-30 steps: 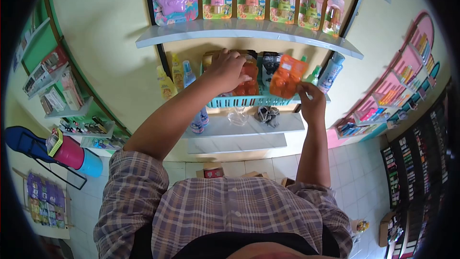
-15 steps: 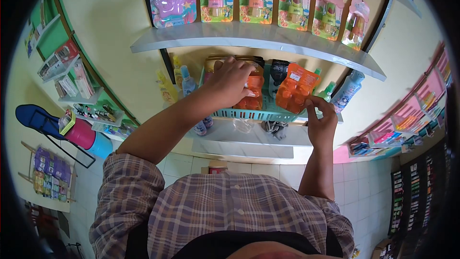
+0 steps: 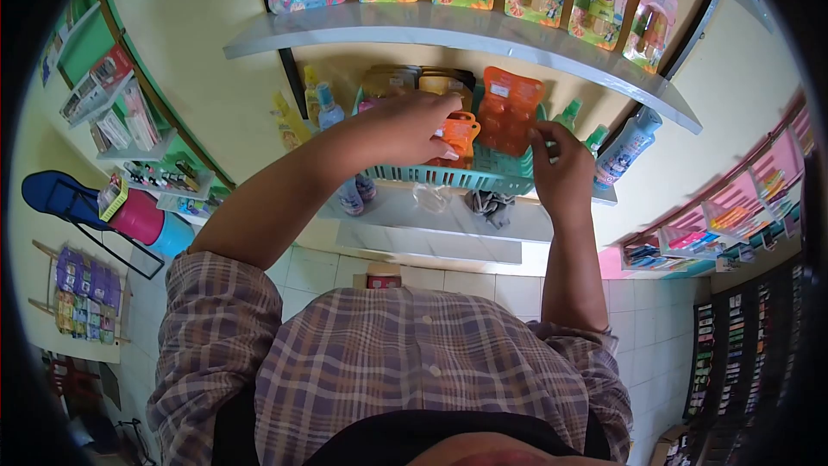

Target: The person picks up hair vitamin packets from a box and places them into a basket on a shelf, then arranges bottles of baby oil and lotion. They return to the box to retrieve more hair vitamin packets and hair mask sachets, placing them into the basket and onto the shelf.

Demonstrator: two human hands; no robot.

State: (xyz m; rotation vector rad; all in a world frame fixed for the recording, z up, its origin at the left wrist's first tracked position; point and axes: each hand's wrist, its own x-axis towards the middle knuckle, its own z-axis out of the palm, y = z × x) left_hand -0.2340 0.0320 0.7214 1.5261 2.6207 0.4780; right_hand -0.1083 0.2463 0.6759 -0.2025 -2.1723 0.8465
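Note:
A green plastic basket (image 3: 414, 174) stands on a shelf below the row of carded packs. My right hand (image 3: 561, 168) pinches the lower right edge of an orange blister pack (image 3: 509, 112), which is upright at the basket's right side. My left hand (image 3: 414, 129) reaches over the basket, its fingers bent around another orange pack (image 3: 459, 131) near the middle. Part of that pack is hidden by the fingers. Dark and gold packs (image 3: 444, 79) stand at the back of the basket.
Above is a grey shelf (image 3: 457, 28) with pink carded packs. Spray bottles (image 3: 326, 108) stand left of the basket, and green bottles and a blue bottle (image 3: 628, 148) right of it. A lower shelf (image 3: 431, 240) juts out beneath.
The orange pack in my right hand has moved left and back into the basket area, and is now more upright. The whole view has shifted, with the shelves higher in it.

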